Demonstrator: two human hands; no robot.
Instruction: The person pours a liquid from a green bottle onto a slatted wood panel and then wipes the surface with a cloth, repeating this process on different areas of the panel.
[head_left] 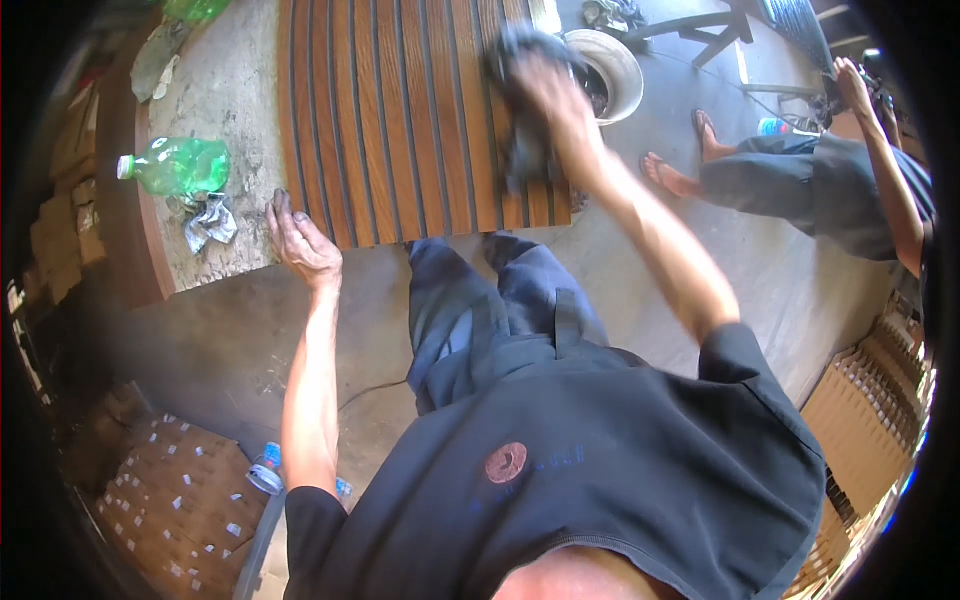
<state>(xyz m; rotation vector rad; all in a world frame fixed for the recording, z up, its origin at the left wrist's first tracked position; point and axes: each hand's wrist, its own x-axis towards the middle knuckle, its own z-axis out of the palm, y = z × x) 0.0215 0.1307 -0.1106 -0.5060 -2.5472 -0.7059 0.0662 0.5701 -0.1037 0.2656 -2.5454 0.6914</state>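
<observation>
A brown slatted wooden panel (390, 120) with dark grooves lies on a worn, pale-topped table (245, 150). At the panel's near left corner, my left hand (304, 245) rests against its edge, fingers stretched out and their tips darkened. My right hand (548, 88) presses a dark cloth (530, 150) onto the panel's right side. Motion smears both this hand and the cloth. Just past the cloth stands a white bucket (620, 75) with something dark inside, partly hidden by my hand.
A green plastic bottle (182, 166) lies on the table's left, beside a crumpled wrapper (210, 223). Another person (800, 190) sits at the right with legs stretched toward the bucket. Brown stacked pieces (175, 490) stand low on the left, more stacks (865, 410) on the right.
</observation>
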